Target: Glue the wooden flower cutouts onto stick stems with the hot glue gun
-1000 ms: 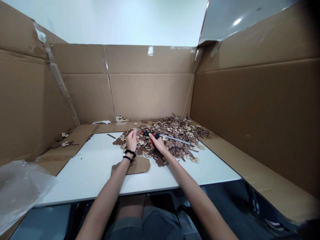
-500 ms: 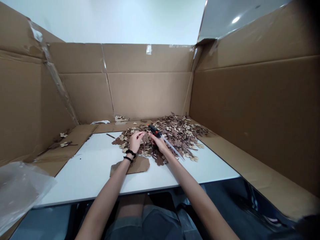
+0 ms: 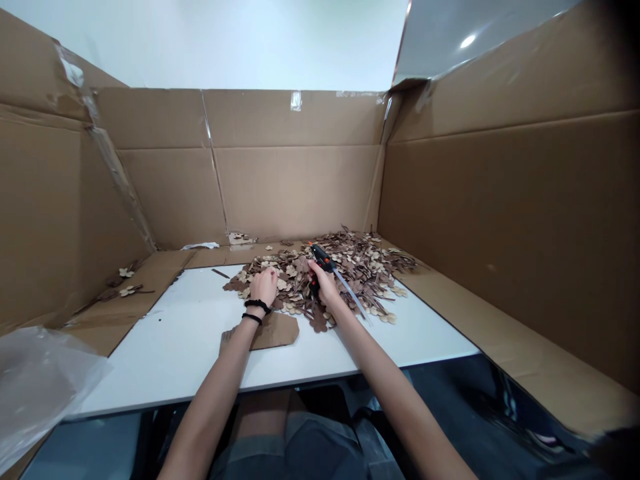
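Note:
My right hand is closed round a black and orange hot glue gun, whose orange tip points forward and left. A long translucent glue stick juts from its back end. My left hand, with dark bands at the wrist, is at the left side of a heap of flower-shaped pieces. Its fingers are curled together, and what they hold, if anything, is hidden. Pale and brown flower shapes and thin brown strips make up the heap. Under my left wrist lies a flat piece of cardboard.
Tall cardboard walls enclose the white tabletop at the back and both sides. A clear plastic bag hangs over the left front corner. A few loose flower pieces lie on the cardboard at the left.
My hands have moved apart. The left has drawn slightly left and down; the right has shifted a little right with the glue gun.

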### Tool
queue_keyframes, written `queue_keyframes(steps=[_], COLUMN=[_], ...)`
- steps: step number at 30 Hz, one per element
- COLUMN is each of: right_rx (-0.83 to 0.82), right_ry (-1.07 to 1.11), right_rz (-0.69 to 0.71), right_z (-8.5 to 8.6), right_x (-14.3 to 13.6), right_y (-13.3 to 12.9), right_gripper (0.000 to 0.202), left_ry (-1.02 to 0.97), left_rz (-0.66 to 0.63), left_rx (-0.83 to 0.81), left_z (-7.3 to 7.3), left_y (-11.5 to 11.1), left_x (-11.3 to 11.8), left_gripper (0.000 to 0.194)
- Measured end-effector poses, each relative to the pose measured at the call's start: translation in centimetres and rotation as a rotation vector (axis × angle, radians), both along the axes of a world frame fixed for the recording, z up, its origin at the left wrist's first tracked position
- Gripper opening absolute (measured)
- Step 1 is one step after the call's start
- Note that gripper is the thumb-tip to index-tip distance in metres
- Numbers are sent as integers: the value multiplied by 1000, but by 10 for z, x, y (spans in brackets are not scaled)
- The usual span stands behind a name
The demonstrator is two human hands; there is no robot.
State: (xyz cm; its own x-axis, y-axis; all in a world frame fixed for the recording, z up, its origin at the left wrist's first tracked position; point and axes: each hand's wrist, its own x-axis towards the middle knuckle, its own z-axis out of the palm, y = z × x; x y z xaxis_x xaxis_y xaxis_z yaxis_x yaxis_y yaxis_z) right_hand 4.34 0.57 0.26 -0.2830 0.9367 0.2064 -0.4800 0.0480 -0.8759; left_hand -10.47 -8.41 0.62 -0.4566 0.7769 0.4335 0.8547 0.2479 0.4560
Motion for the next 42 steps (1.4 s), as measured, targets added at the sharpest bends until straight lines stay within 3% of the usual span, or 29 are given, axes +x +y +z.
queue_keyframes(steps=[3,8,12,16,21,24,28,32,39,42], right_rx=[-7,8,-12,-43,-62,-43,-24,-8,21,11], right_ry=[38,24,79,73,39,52,52,-8,1,0], right_rz=[15,24,23,-11,-33,-35,-11,-21,39,51], right_z=[2,-2,-4,-4,-7,-9,-10,-10,-7,-7], right_x=[0,-2,-3,-3,-4,-4,-4,-4,-4,-5], right_y=[-1,1,1,3,6,7,6,4,2,1], right_gripper=[32,31,30,31,32,31,31,33,30,31], left_ry=[118,132,-135,-424,-567,-699,-836,-791,-937,-912], left_rz=[-1,-70,-125,-261,-395,-491,-442,-400,-405,-395], left_rx=[-134,-31,121,319,506,558,505,484,443,431], left_z=[-9,-6,1,3,8,8,4,3,8,8], left_y=[-1,-2,0,3,4,6,10,11,6,7], left_x=[0,3,7,10,12,10,6,4,16,20], left_gripper=[23,11,13,16,16,26,34,28,33,32])
